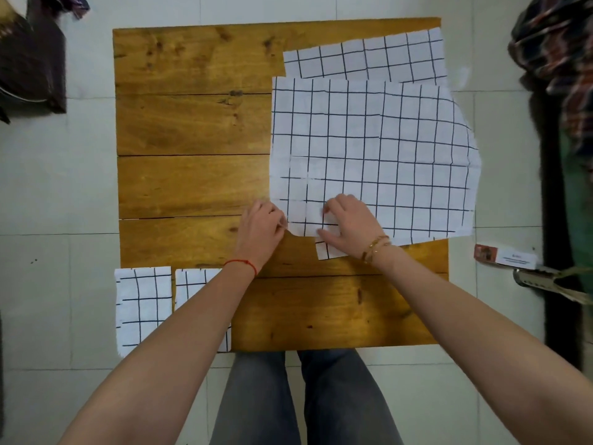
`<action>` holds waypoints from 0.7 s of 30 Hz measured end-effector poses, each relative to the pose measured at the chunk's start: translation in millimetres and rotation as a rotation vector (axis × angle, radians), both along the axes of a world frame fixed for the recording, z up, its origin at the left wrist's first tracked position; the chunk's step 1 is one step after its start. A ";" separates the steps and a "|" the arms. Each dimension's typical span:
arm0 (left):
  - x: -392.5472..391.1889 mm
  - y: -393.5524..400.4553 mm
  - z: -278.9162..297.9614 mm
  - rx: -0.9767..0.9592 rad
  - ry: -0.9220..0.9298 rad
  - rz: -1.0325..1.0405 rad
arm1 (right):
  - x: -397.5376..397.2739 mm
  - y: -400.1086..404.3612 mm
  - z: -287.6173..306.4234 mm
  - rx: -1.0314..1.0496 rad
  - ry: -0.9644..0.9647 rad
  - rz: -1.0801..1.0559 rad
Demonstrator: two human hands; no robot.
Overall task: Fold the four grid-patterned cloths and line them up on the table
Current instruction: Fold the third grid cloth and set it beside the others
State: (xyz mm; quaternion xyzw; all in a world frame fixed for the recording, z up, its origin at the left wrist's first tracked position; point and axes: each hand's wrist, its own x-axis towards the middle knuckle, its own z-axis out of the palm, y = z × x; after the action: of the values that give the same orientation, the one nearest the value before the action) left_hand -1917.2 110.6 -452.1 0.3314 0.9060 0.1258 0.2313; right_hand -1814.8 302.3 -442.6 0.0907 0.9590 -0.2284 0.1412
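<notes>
Third cloth's fold is starting.
I'm watching the left hand (261, 228) pinching the spread grid cloth's (369, 149) near-left corner on the table (192, 123), right hand (346, 224) fingers curling at its edge; next, lifting that corner across, I reckon.

Both bare forearms reach forward, left hand (261, 228) pinching with curled fingers, right hand (348, 224) curled, fingertips down
</notes>
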 end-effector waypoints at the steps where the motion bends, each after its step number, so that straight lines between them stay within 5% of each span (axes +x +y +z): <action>1: 0.3 0.7 -1.5 0.007 0.001 0.007 | -7.1 -11.1 -0.2 -0.007 0.003 0.029; 11: -20.9 -6.8 25.4 0.127 -0.029 -0.001 | -57.3 -64.5 10.3 -0.060 -0.031 -0.061; 21: -74.1 -5.0 109.1 0.213 -0.028 0.000 | -63.5 -16.6 135.9 -0.385 0.205 -0.261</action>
State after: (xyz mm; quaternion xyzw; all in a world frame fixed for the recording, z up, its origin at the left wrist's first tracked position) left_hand -1991.3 105.5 -343.0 0.3521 0.8842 0.2260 0.2075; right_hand -1878.3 285.7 -306.7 0.1618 0.8873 -0.4309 0.0274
